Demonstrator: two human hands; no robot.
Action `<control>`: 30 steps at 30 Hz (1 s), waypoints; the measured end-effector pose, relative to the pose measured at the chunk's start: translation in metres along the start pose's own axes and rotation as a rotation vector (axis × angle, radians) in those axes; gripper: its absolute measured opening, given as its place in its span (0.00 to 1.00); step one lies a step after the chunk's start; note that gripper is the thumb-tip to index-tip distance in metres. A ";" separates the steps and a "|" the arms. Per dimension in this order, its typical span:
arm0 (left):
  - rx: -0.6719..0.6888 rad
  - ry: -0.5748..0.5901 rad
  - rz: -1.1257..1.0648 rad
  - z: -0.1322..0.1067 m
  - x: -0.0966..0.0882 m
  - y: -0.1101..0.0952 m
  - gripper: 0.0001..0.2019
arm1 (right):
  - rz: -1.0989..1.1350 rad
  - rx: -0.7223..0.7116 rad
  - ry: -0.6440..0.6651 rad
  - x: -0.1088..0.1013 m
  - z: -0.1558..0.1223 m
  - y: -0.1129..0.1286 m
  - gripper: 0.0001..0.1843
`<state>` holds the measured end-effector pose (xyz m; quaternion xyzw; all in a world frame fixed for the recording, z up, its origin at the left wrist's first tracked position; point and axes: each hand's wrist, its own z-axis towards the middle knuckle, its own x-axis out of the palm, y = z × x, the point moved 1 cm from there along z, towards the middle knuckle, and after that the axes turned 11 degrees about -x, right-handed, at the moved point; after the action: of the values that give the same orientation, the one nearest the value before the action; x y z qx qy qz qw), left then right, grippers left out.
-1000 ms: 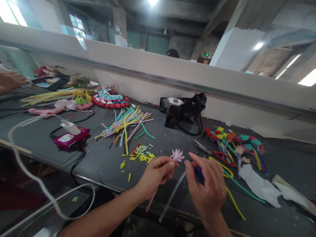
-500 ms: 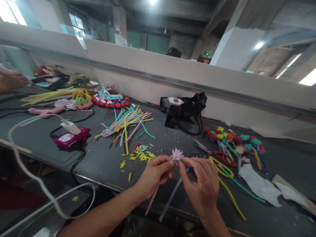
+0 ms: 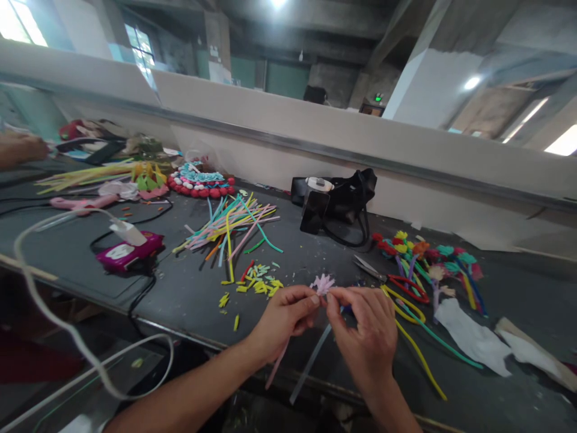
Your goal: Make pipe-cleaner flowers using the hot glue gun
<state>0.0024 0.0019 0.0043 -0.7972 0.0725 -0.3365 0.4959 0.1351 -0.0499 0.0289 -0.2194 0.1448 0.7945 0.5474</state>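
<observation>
Left hand (image 3: 286,316) pinches pale pink fuzzy stem (image 3: 277,365) under spiky pale pink flower head (image 3: 323,284), above dark tabletop (image 3: 189,304). Right hand (image 3: 367,328) fingertips at flower base; can't tell if clamped. I'd hold left pinch firm, work right lightly, spare petals. Farther: soft black bag (image 3: 349,198), contents hidden.

Black bag (image 3: 347,201) near the pale partition (image 3: 252,157)

No text is legible; the lit green sign (image 3: 378,97) is too small to read.
</observation>
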 end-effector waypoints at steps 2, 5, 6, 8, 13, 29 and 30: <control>-0.001 0.019 0.005 0.000 0.000 0.000 0.12 | 0.003 0.003 0.002 -0.002 0.000 0.000 0.03; -0.007 0.070 0.000 0.001 -0.001 -0.002 0.14 | 0.008 0.018 -0.036 -0.008 0.000 -0.002 0.05; -0.013 0.085 -0.009 0.001 -0.001 -0.003 0.14 | 0.008 0.026 -0.058 -0.009 0.000 -0.004 0.06; -0.027 0.105 -0.029 0.001 -0.002 -0.004 0.15 | 0.010 0.043 -0.084 -0.011 -0.001 -0.007 0.05; -0.030 0.110 -0.026 0.001 -0.004 -0.005 0.15 | 0.030 0.098 -0.058 -0.009 -0.005 -0.012 0.03; 0.032 0.072 -0.037 -0.002 -0.012 -0.015 0.14 | -0.300 0.074 0.402 0.030 -0.051 -0.065 0.14; 0.036 0.080 -0.047 -0.003 -0.012 -0.015 0.13 | -0.318 0.075 0.427 0.031 -0.053 -0.066 0.14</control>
<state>-0.0116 0.0127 0.0123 -0.7756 0.0678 -0.3810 0.4987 0.1970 -0.0264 -0.0317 -0.3818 0.2501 0.6282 0.6302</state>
